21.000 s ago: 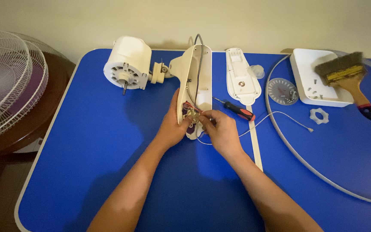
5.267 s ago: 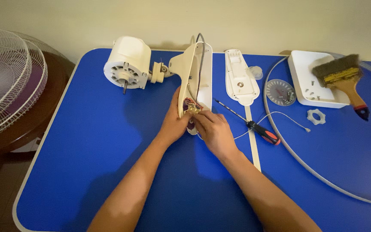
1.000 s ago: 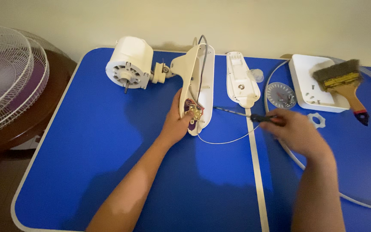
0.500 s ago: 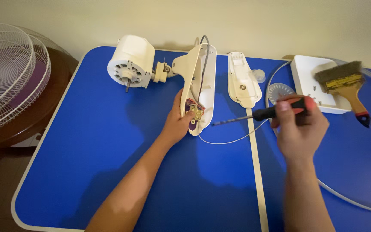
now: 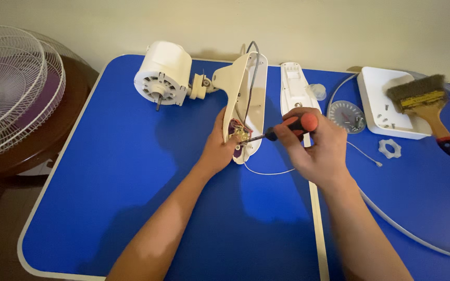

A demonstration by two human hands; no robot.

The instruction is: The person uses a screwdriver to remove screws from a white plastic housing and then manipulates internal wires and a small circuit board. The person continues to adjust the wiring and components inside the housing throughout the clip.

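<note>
A cream fan body (image 5: 243, 99) lies open on the blue table (image 5: 105, 171), with its white motor (image 5: 163, 74) at the far end. My left hand (image 5: 219, 148) grips the lower end of the open housing, beside the exposed wiring (image 5: 239, 133). My right hand (image 5: 316, 145) holds a red-and-black screwdriver (image 5: 290, 126), its tip pointing left into the wiring area. A thin white cord (image 5: 266, 171) trails out from under the housing.
The white housing cover (image 5: 295, 91) lies right of the fan body. Farther right are a round clear disc (image 5: 346, 115), a white tray (image 5: 378, 104) with a paintbrush (image 5: 427, 106), a white nut (image 5: 389, 149) and a grey ring (image 5: 407, 234). Fan grilles (image 5: 11, 93) rest at left.
My right hand picked up the screwdriver from the table at the right and brought it left, so its tip is now at the wiring inside the housing. My left hand stayed on the housing.
</note>
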